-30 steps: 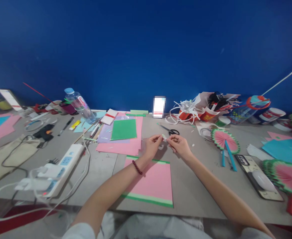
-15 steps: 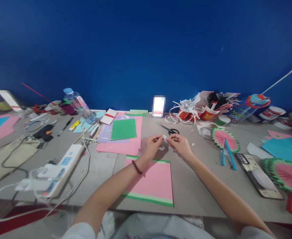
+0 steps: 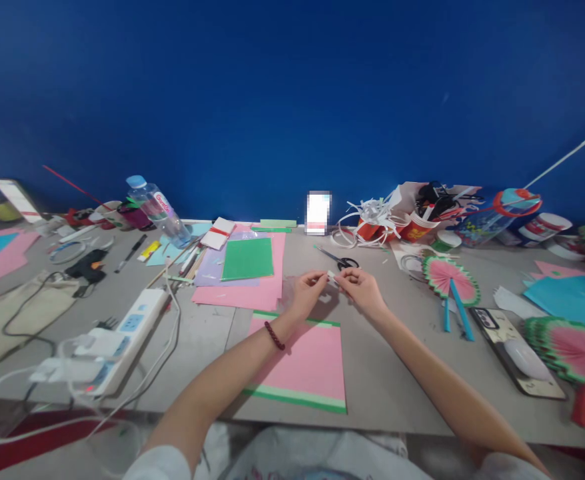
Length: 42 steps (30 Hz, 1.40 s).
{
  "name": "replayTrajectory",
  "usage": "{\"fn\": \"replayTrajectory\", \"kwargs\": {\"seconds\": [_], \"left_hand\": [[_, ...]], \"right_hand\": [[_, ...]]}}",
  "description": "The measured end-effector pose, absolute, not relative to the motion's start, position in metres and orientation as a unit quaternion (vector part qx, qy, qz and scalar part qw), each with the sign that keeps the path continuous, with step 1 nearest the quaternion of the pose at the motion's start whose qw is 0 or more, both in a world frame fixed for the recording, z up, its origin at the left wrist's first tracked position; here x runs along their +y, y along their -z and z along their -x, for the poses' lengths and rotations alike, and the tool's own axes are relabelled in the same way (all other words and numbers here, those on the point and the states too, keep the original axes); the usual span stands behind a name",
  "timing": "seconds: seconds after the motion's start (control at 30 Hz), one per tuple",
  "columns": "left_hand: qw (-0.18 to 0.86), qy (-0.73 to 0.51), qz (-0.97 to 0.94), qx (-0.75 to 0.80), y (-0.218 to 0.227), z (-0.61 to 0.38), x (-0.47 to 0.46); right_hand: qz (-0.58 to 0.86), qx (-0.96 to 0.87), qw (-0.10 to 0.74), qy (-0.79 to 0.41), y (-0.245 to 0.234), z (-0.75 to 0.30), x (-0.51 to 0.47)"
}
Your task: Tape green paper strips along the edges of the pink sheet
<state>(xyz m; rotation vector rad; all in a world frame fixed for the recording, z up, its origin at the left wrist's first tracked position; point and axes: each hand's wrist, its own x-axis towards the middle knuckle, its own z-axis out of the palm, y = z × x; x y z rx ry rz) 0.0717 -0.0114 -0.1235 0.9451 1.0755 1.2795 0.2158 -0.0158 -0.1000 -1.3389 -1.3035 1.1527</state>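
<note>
Between the fingertips of my left hand [image 3: 308, 291] and my right hand [image 3: 361, 289] is a small whitish piece [image 3: 331, 275], perhaps paper or tape. Both hands pinch it, held just above the table. Below my left forearm lies a pink sheet [image 3: 305, 363] with green strips along its near and far edges; the arm covers part of it. Black-handled scissors [image 3: 345, 262] rest just beyond my fingers. To the left of my left hand, a green sheet [image 3: 247, 259] lies on purple and pink paper [image 3: 272, 293].
A white power strip [image 3: 132, 333] with plugs and cables occupies the left. Behind it are a glue gun [image 3: 88, 267] and a leaning bottle [image 3: 160, 210]. Paper fans [image 3: 452, 280], a phone [image 3: 515, 353] with a mouse [image 3: 526, 360] on it, and cups of paper strips [image 3: 372, 217] stand right.
My hands stay almost in place, still pinching the small piece. It has turned slightly between my fingertips. Nothing else on the table has visibly moved.
</note>
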Motion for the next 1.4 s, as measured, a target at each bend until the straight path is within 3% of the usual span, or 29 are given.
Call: {"fn": "replayTrajectory", "kwargs": {"seconds": [1.13,1.4], "left_hand": [[0.586,-0.552,-0.406,0.432,0.112,-0.069,-0.016],[0.546,-0.565,-0.45,0.424,0.113,-0.07,-0.017]], "right_hand": [[0.541,-0.528,0.457,-0.468,0.099,-0.216,-0.016],[0.529,-0.557,0.46,-0.446,0.098,-0.213,-0.019]]}}
